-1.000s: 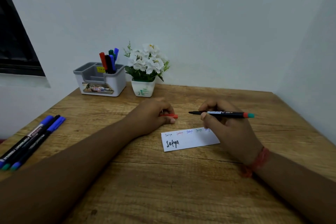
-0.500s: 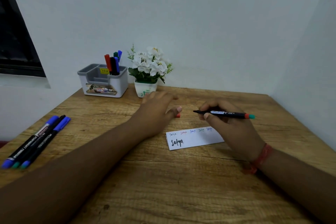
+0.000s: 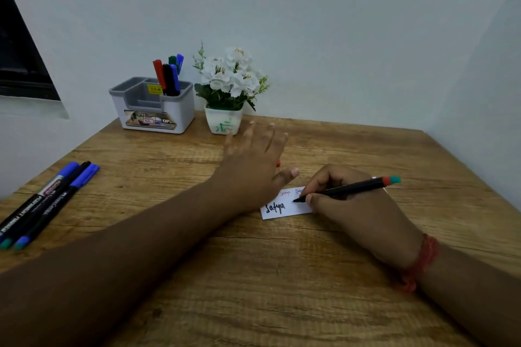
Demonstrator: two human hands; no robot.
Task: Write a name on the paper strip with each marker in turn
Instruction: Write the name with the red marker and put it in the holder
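Your right hand [image 3: 352, 205] pinches the black marker with the red-and-teal end [image 3: 349, 188], tip on the white paper strip [image 3: 284, 210] lying on the wooden tabletop [image 3: 282, 276] beside the black name. Your left hand [image 3: 253, 163] hovers spread and empty behind the strip; next, I judge, you write the name here, steadying the paper

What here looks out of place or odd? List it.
Little stands out. A small red piece, maybe a cap, lies loose on the table by the left hand. Three markers lie at the left edge, outside the holder.
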